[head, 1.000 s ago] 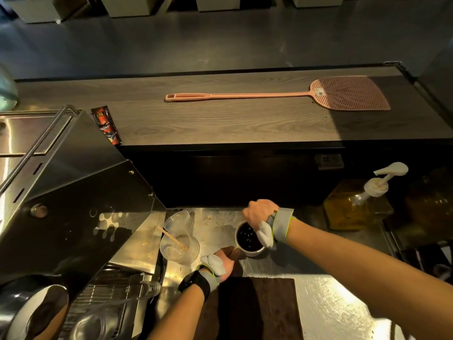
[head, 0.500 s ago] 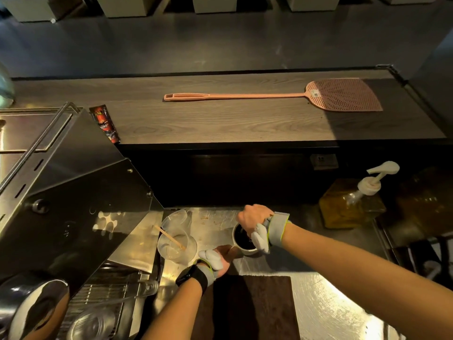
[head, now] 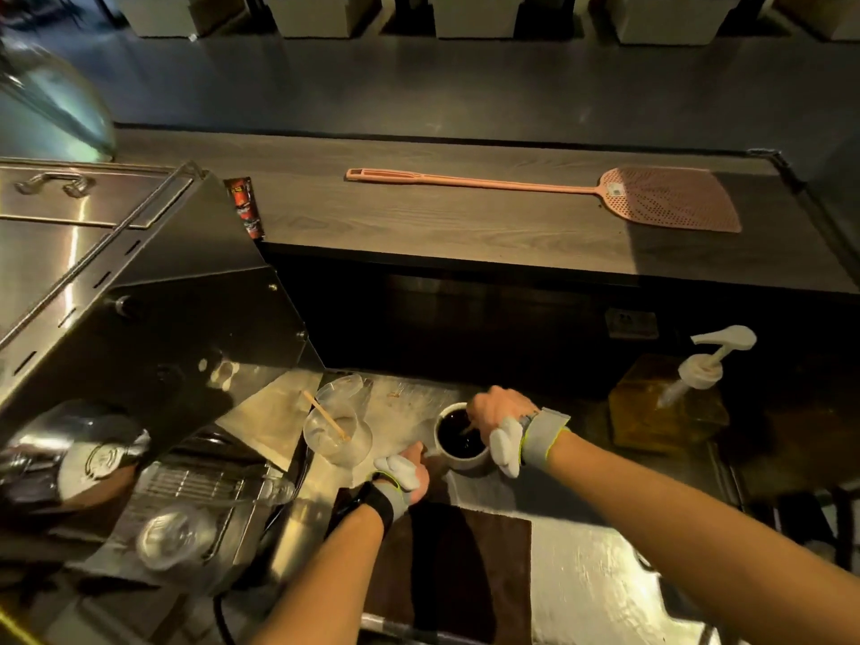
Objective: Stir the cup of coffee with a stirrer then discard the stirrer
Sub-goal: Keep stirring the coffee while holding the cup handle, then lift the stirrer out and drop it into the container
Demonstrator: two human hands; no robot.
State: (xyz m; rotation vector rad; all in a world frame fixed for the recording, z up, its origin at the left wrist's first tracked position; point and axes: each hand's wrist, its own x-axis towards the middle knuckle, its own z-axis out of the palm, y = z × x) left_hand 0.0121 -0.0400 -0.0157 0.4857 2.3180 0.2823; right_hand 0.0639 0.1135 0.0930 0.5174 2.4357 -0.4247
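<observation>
A white cup of dark coffee (head: 458, 442) stands on the steel counter (head: 409, 402). My right hand (head: 500, 414) hovers over the cup's right rim, fingers pinched on a thin stirrer (head: 466, 429) whose tip dips into the coffee. My left hand (head: 412, 467) rests against the cup's lower left side, steadying it. A second wooden stirrer (head: 325, 416) leans inside a clear plastic cup (head: 337, 432) to the left of the coffee.
A steel coffee machine (head: 139, 309) fills the left, with a drip grate (head: 195, 486) and glassware below. A brown cloth (head: 460, 565) lies in front of the cup. A pump bottle (head: 670, 402) stands at right. A pink fly swatter (head: 558, 193) lies on the wooden bar top.
My right hand has shifted slightly around the cup's rim with the stirrer in the coffee. My left hand stays against the cup.
</observation>
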